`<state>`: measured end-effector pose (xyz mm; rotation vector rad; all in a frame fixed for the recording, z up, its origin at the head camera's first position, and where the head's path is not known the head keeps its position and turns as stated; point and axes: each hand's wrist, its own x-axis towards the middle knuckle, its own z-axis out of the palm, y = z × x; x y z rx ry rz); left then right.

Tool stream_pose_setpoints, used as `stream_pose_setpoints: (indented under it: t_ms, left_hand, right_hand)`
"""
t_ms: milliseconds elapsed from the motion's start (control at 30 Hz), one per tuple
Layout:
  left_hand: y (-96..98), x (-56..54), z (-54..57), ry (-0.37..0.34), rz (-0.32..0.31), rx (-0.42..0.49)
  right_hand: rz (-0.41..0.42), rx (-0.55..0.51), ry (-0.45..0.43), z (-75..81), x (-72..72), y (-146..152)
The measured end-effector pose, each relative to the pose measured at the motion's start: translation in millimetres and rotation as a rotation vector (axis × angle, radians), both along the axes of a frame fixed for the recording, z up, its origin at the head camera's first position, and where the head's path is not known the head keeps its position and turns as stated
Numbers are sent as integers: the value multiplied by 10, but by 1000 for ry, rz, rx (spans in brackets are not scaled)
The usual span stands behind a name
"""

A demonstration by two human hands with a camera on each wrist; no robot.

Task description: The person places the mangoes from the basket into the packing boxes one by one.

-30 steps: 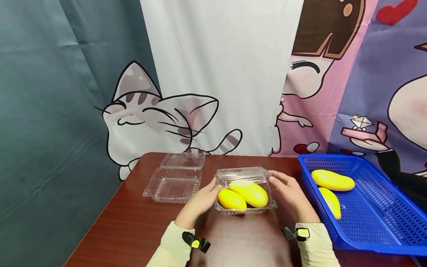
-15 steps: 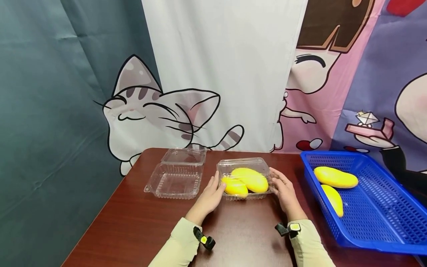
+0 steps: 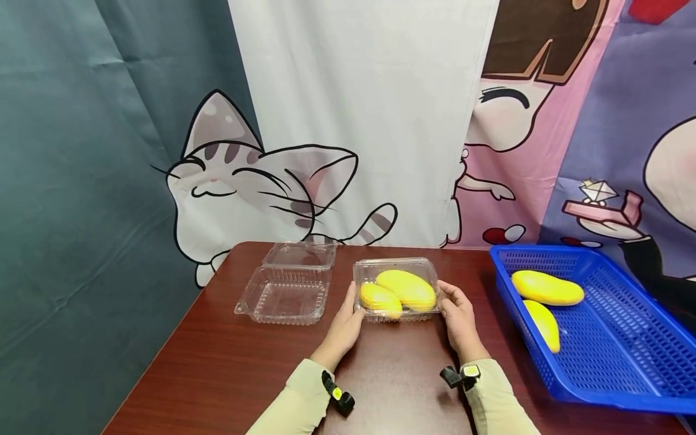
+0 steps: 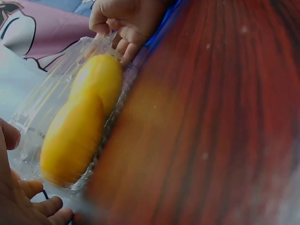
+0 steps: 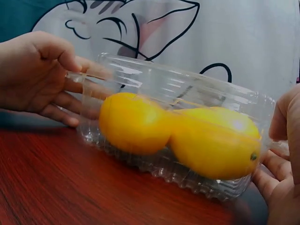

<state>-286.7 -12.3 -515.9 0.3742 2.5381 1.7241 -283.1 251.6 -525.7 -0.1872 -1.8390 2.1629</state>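
Observation:
A clear plastic clamshell box (image 3: 395, 264) holds two yellow mangoes (image 3: 408, 289), with its lid down over them. At its left side my left hand (image 3: 344, 326) pinches the rim, thumb above and fingers below. My right hand (image 3: 458, 317) grips the right side of the rim in the same way. Through the wall in the right wrist view, both mangoes (image 5: 136, 123) lie side by side. The left wrist view shows the box (image 4: 51, 101) between the two hands. Whether its base touches the table, I cannot tell.
Left of the hands, a second clear clamshell box (image 3: 288, 296) stands with its lid folded back. A blue plastic basket (image 3: 614, 338) on the right holds two more mangoes (image 3: 546, 288). The brown wooden table (image 3: 217, 362) ends at a printed curtain (image 3: 348, 121).
The box's lid has come down from a raised position over the mangoes. Both hands have shifted from the lid's sides to the rim near the front corners.

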Motion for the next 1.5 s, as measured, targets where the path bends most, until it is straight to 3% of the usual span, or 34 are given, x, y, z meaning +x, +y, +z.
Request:
stream_pose_setpoints:
  t_ms: [100, 200, 467, 633, 867, 1100, 1300, 1500]
  left_hand:
    - [19, -10, -21, 8, 6, 38]
    - [21, -20, -39, 18, 16, 60]
    - [5, -78, -103, 22, 105, -43]
    - [40, -110, -119, 35, 149, -172]
    - [74, -133, -105, 22, 178, -276]
    - [64, -142, -93, 136, 141, -436]
    - [60, -153, -97, 147, 149, -403]
    - [84, -159, -132, 99, 203, -305]
  right_hand:
    - [-4, 28, -3, -19, 5, 1]
    - [-18, 138, -8, -48, 8, 24]
    - [-61, 727, -80, -97, 36, 79]
    - [-6, 937, -136, -92, 46, 54]
    - [5, 949, -180, -75, 62, 1]
    - [-1, 909, -197, -71, 49, -65]
    - [-18, 895, -187, -87, 29, -74]
    - [-41, 881, -175, -108, 27, -72]
